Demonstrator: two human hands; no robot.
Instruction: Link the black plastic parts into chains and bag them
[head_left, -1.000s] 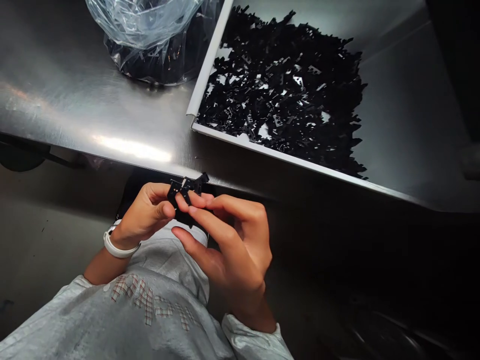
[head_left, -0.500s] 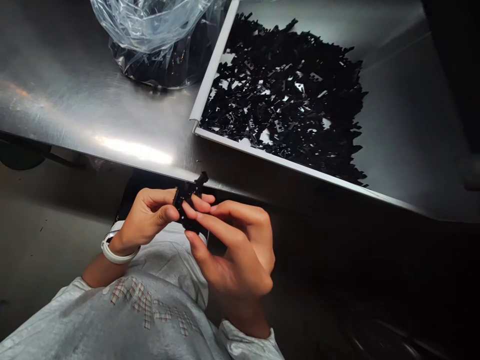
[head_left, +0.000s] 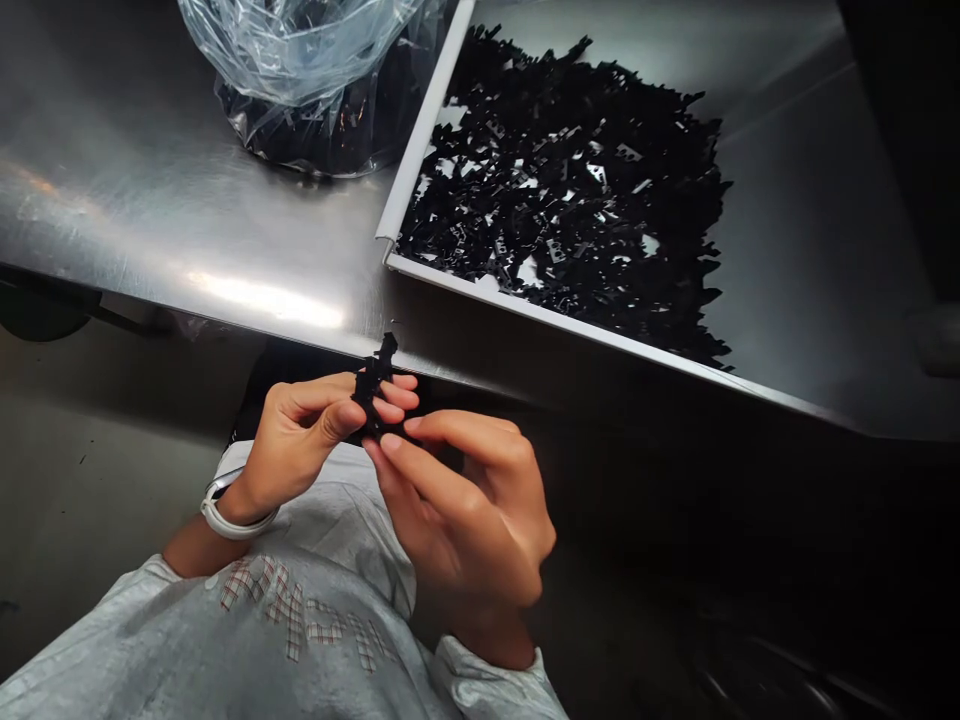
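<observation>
A small, jagged black plastic part (head_left: 369,385) stands upright between the thumb and fingers of my left hand (head_left: 304,430), just in front of the table edge. Its narrow tip points up, away from me. My right hand (head_left: 469,500) comes in from the right, thumb and fingertips pinched at the lower end of the same part. My fingers hide much of that lower end, and the dark colour blurs its detail. Whether it is one piece or several together, I cannot tell.
Beyond my hands is a shiny metal table (head_left: 150,220). On it, a white-rimmed tray (head_left: 585,338) holds a heap of black plastic parts (head_left: 600,200). Left of the tray stands a clear plastic bag (head_left: 307,60) with dark contents.
The black part has turned in my left fingers and now looks narrower. My right thumb and fingertips have closed together at its lower end.
</observation>
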